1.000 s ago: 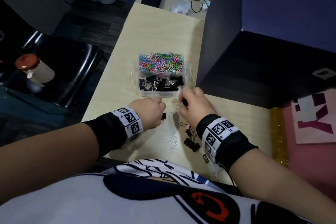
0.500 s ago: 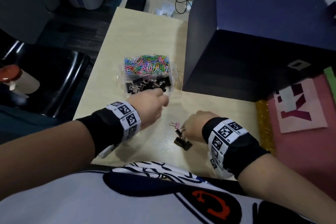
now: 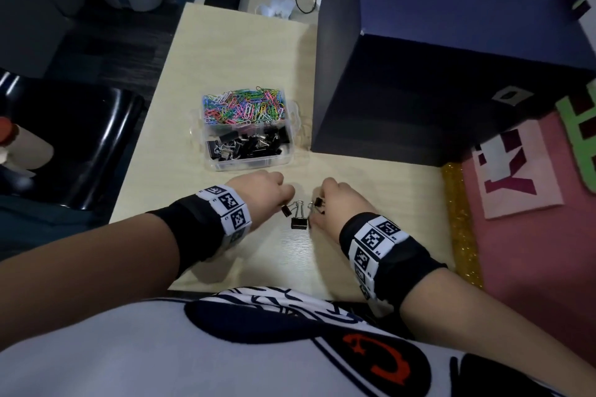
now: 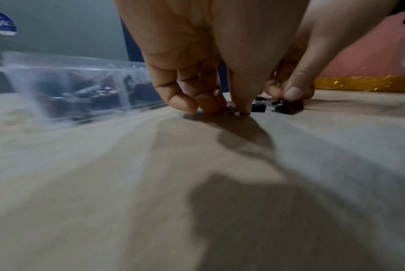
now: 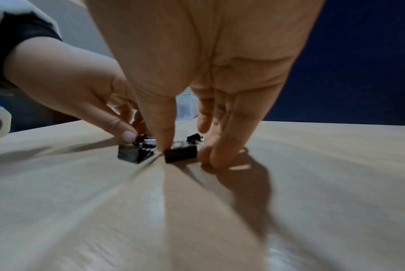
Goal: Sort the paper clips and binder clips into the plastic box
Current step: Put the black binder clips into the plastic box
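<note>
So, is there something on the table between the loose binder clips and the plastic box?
Nothing visible. The loose binder clips lie between the left hand and right hand, and only bare table separates them from the plastic box, whose top is open.

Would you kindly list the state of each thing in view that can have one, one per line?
plastic box: open, no lid on it.
paper clips: piled in the box's far compartment.
boxed binder clips: heaped in the near compartment.
loose binder clips: on the table, not yet sorted.
left hand: fingertips down, pinching a small clip.
right hand: thumb and fingers closing round a clip.
</note>
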